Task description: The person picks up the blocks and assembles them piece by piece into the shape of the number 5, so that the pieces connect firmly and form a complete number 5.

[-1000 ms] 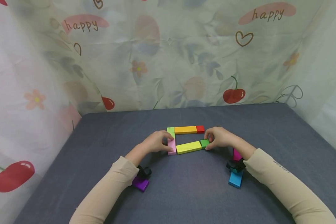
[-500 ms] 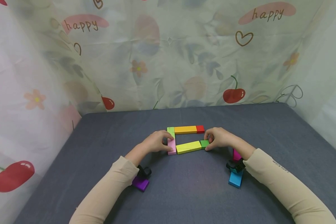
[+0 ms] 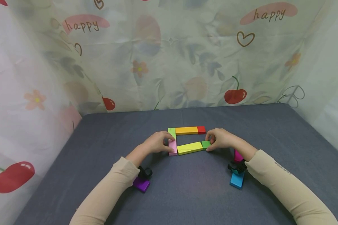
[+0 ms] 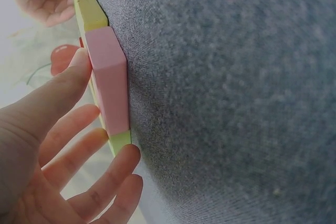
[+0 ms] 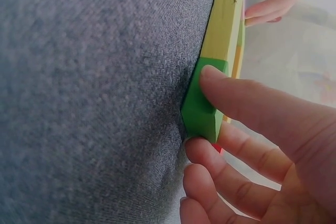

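Observation:
My left hand [image 3: 157, 142] holds the pink block [image 3: 172, 147], thumb at its near end and fingertips by its seam with the light green block [image 3: 171, 131]. In the left wrist view the thumb lies along the edge of the pink block [image 4: 111, 90]. With thumb and fingers, my right hand [image 3: 222, 138] pinches the small green block [image 3: 206, 145], which adjoins the slanting yellow block [image 3: 190, 148]. The right wrist view shows the thumb on a side of the green block [image 5: 197, 103]. Behind, an orange block [image 3: 186, 130] and a red block [image 3: 201, 130] form the far row.
Partly under the left wrist lies a purple block [image 3: 141, 185]. Beside the right wrist are a blue block [image 3: 237, 180] and a magenta block [image 3: 238, 155], partly covered by the wrist camera. A dark cloth covers the table [image 3: 186, 197]; a printed curtain [image 3: 169, 62] hangs behind it.
Both hands stay at the same blocks. The green block and the right hand have shifted very slightly toward me; the other blocks look unmoved.

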Available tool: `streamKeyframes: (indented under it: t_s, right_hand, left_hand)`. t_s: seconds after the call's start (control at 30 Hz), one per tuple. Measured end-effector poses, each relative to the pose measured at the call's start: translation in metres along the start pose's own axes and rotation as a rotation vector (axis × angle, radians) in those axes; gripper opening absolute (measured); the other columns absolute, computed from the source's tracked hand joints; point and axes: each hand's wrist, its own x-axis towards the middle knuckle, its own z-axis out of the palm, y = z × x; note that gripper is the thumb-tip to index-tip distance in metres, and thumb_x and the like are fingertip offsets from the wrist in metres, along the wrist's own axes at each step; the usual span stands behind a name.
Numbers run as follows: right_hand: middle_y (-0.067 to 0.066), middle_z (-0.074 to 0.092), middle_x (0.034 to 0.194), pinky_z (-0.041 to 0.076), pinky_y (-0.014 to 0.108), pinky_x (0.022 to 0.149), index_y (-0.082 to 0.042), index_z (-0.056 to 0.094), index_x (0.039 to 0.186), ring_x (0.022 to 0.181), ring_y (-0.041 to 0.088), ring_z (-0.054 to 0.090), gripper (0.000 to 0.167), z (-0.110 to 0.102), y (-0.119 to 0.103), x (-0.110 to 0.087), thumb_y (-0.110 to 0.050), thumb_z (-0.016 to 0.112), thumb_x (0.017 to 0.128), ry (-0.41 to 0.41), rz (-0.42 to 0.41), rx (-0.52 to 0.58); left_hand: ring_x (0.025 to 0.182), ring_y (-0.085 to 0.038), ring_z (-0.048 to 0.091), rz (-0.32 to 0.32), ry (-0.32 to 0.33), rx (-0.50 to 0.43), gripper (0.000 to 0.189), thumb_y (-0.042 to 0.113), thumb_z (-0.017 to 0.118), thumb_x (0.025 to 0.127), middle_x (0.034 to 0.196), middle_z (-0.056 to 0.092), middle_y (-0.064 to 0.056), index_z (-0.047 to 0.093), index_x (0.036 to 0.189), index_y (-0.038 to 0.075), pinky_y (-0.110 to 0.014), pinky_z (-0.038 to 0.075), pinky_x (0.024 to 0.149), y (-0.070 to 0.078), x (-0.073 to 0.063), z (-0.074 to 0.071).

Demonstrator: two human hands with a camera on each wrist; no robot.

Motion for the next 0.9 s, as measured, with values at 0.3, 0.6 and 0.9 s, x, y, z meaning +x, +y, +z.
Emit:
streamKeyframes:
  t_s: [0.3,0.6,0.9]
  right_hand:
    - [0.008,0.059,0.083,0.042,0.024,0.061,-0.004,0.062,0.099,0.073,0.016,0.049,0.033,0.000,0.001,0.001,-0.021,0.078,0.075,-0.006,0.011,0.002]
    - [0.010,0.062,0.088,0.043,0.024,0.063,-0.004,0.063,0.104,0.076,0.017,0.052,0.036,-0.005,0.001,-0.004,-0.022,0.077,0.076,-0.017,0.005,0.015]
    - [0.011,0.064,0.091,0.046,0.026,0.066,-0.004,0.064,0.105,0.079,0.018,0.055,0.036,-0.011,0.006,-0.011,-0.023,0.076,0.076,0.016,-0.016,0.013]
  left_hand:
    - [0.107,-0.021,0.057,0.001,0.000,0.001,0.046,0.030,0.076,0.078,0.132,0.056,-0.005,0.064,0.120,0.015,-0.038,0.046,0.097,0.000,0.000,0.000]
    - [0.106,-0.021,0.057,-0.004,-0.003,-0.002,0.046,0.030,0.076,0.078,0.131,0.056,-0.005,0.064,0.120,0.015,-0.038,0.046,0.098,0.001,0.000,0.000]
    - [0.108,-0.022,0.058,0.023,0.008,0.013,0.046,0.029,0.076,0.078,0.129,0.058,-0.006,0.064,0.119,0.013,-0.039,0.046,0.097,0.000,0.000,0.000]
